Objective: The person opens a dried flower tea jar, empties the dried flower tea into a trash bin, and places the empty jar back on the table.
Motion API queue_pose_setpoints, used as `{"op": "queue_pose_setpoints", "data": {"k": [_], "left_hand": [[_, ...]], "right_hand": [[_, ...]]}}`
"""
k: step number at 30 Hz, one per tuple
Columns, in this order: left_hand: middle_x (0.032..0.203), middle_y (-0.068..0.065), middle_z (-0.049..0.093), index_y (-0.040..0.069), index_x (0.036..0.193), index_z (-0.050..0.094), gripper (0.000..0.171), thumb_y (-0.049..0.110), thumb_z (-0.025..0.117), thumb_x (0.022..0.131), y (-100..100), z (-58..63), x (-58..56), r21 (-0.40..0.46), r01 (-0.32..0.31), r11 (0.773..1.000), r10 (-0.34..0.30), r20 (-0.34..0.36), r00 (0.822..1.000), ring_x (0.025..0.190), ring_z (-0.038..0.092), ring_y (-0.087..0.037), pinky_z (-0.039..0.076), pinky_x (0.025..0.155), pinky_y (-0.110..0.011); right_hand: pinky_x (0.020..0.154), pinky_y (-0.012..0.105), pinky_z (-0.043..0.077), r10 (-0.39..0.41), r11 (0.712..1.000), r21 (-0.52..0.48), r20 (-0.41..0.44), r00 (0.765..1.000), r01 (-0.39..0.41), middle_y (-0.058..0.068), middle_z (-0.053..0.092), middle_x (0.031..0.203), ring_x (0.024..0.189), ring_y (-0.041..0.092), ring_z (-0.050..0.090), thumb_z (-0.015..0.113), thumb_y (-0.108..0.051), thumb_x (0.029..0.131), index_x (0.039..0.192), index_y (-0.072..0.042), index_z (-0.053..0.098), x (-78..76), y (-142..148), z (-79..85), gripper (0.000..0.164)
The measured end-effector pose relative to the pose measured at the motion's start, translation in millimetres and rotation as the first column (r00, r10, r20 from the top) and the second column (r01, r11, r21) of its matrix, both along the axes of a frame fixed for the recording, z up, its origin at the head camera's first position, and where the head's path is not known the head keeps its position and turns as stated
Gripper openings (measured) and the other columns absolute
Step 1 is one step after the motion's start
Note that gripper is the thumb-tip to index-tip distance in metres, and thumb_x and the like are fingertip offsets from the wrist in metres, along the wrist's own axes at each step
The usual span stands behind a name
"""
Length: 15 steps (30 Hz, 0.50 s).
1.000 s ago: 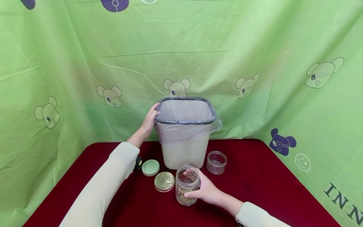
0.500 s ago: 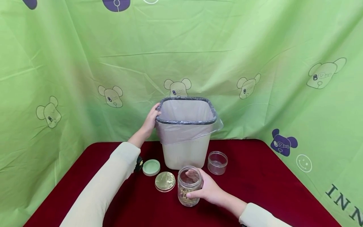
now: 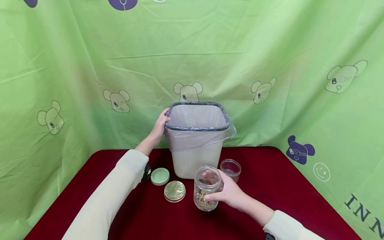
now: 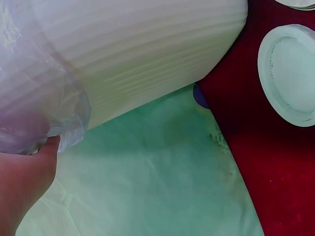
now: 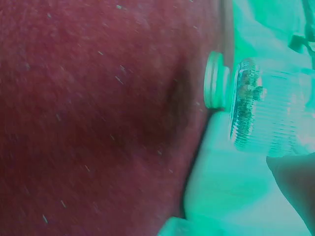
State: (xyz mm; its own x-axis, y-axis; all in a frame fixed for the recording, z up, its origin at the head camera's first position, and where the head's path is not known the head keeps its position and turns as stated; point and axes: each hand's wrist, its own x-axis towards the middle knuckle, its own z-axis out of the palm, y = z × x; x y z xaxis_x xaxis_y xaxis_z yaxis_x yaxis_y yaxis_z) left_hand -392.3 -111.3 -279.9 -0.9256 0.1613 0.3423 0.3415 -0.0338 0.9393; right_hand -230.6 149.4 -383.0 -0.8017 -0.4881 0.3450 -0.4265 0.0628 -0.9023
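My left hand (image 3: pixel 157 129) grips the left rim of a white trash can (image 3: pixel 195 163), thumb at the inner edge. The plastic bag (image 4: pixel 59 98) lining the can hangs over its outside and partly covers the hand in the left wrist view. My right hand (image 3: pixel 230 190) holds a clear ribbed jar (image 3: pixel 201 185) round its side, thumb in front. The jar is uncapped and upright, with brownish bits at its bottom. In the right wrist view the jar (image 5: pixel 270 108) is raised off the red tablecloth (image 5: pixel 98 123).
Left of the jar lie a gold lid (image 3: pixel 174 190) and a pale green lid (image 3: pixel 160 176). A short clear container (image 3: pixel 231 166) stands right of the can, partly behind my right hand. A green printed curtain (image 3: pixel 135 66) surrounds the table's back and sides.
My right hand has lifted the jar off the table and carried it slightly right and toward the can. My left hand stays on the rim.
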Motion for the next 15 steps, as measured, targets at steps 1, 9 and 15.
{"op": "queue_pose_setpoints", "data": {"k": [1, 9, 15], "left_hand": [[0.142, -0.01, 0.021, 0.012, 0.14, 0.02, 0.06, 0.016, 0.035, 0.083, -0.4, 0.3, 0.3, 0.005, 0.003, 1.0, -0.003, 0.001, 1.0, 0.123, 0.027, -0.025, 0.02, 0.099, -0.037], [0.142, -0.012, 0.019, 0.012, 0.141, 0.018, 0.058, 0.014, 0.034, 0.085, -0.6, 0.8, 0.1, 0.02, 0.02, 1.0, -0.02, -0.009, 1.0, 0.124, 0.024, -0.031, 0.018, 0.1, -0.041], [0.141, -0.011, 0.021, 0.011, 0.141, 0.02, 0.058, 0.015, 0.034, 0.084, 0.6, 1.0, 0.6, 0.019, 0.005, 1.0, -0.005, -0.001, 1.0, 0.123, 0.026, -0.03, 0.02, 0.099, -0.04]], "right_hand": [[0.092, 0.036, 0.035, -0.006, 1.0, 0.003, -0.002, 1.0, 0.006, 0.019, 0.047, 0.12, 0.112, 0.034, 0.043, 0.076, -0.005, 0.065, 0.124, 0.001, 0.04, -0.1, 2.2, 3.6, 0.07], [0.088, 0.028, 0.039, -0.103, 0.993, 0.042, -0.096, 0.99, 0.108, 0.016, 0.05, 0.117, 0.107, 0.032, 0.046, 0.076, -0.007, 0.066, 0.124, -0.002, 0.042, -1.2, 25.9, 36.1, 0.067], [0.087, 0.025, 0.039, -0.139, 0.988, 0.042, -0.121, 0.983, 0.145, 0.02, 0.049, 0.118, 0.107, 0.028, 0.048, 0.073, -0.003, 0.068, 0.124, -0.001, 0.043, -2.5, 46.0, 65.9, 0.063]]}}
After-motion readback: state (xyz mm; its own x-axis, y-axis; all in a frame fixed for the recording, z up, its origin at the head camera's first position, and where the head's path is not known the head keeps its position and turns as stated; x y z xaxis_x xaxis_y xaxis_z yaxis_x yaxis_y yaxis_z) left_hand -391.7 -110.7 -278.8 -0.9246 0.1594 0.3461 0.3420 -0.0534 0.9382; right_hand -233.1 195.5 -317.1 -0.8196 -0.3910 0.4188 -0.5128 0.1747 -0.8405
